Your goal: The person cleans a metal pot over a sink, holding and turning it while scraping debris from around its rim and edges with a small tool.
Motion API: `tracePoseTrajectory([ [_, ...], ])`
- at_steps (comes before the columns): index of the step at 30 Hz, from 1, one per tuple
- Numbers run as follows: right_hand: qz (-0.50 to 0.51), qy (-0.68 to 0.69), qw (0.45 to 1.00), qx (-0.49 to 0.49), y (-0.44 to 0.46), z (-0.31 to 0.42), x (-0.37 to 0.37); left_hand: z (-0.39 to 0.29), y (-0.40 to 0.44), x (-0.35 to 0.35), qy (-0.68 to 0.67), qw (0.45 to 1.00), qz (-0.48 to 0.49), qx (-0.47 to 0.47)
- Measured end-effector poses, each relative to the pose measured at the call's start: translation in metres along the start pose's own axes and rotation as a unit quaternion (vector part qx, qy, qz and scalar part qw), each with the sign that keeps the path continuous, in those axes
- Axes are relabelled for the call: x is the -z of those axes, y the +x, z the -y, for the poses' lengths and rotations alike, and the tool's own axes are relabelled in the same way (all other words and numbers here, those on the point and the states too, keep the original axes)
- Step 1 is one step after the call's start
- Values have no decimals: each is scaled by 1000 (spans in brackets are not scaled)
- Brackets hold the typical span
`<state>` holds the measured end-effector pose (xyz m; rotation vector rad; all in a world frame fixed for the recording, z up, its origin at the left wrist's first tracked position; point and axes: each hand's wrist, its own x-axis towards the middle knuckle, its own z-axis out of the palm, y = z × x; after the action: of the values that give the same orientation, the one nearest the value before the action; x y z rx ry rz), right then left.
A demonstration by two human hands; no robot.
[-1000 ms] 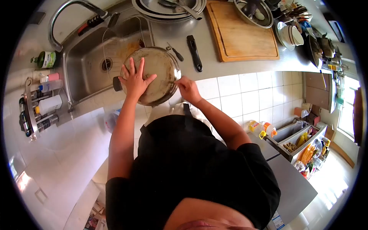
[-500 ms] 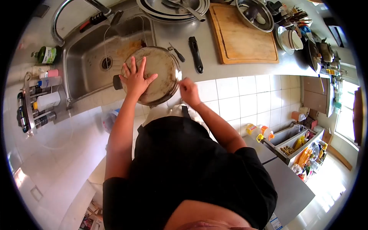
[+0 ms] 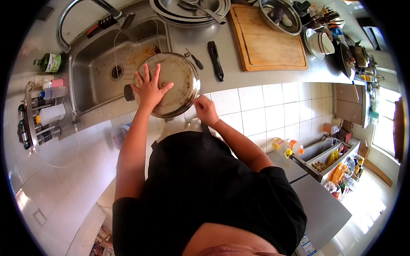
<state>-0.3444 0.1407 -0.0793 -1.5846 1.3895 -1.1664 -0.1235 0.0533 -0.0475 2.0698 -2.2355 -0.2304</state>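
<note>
An upturned metal pan with a brown-stained bottom rests at the sink's right front edge. It has a short black side handle on its left. My left hand lies on the pan's bottom with the fingers spread. Close by the pan's right rim, my right hand is closed, and whatever its fingers may hold is hidden. Behind the pan, a small screwdriver and a loose black pan handle lie on the counter.
To the left is the steel sink with a curved faucet. Stacked metal bowls, a wooden cutting board and a metal bowl stand along the back. White bowls are at the right.
My right hand has shifted slightly down and left beside the pan's rim and turned a little. My left hand stays flat on the pan. The whole view has shifted slightly.
</note>
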Motion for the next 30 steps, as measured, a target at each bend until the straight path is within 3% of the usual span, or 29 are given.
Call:
tracePoseTrajectory([
  [2,-25,-20,999,-30,4,-2,5,2,-2,0,-2,1000,5,0],
  [6,15,30,997,70,-10,16,-9,0,1,0,-3,1000,8,4],
  [10,-43,-35,998,-19,18,-1,4,2,-3,-1,-9,1000,9,2],
  [14,46,22,993,103,1,17,-8,0,1,-1,1,1000,2,3],
  [18,-48,-65,996,28,35,5,5,1,-1,-2,7,1000,-4,-1],
  [21,-13,-5,994,109,21,8,1,0,0,0,10,1000,4,0],
  [22,51,-35,993,96,13,14,0,0,2,0,10,1000,0,0],
  [23,51,2,994,94,11,18,0,1,1,-1,10,1000,-2,1],
  [25,-23,-20,995,99,26,9,4,1,1,-3,5,1000,-5,1],
  [27,-43,-39,998,23,40,7,13,2,-1,-4,-3,1000,-8,-2],
  [29,-5,-62,994,87,20,-7,2,1,-2,-1,-7,1000,3,2],
  [30,35,-12,997,65,12,9,3,0,0,0,-9,1000,5,4],
])
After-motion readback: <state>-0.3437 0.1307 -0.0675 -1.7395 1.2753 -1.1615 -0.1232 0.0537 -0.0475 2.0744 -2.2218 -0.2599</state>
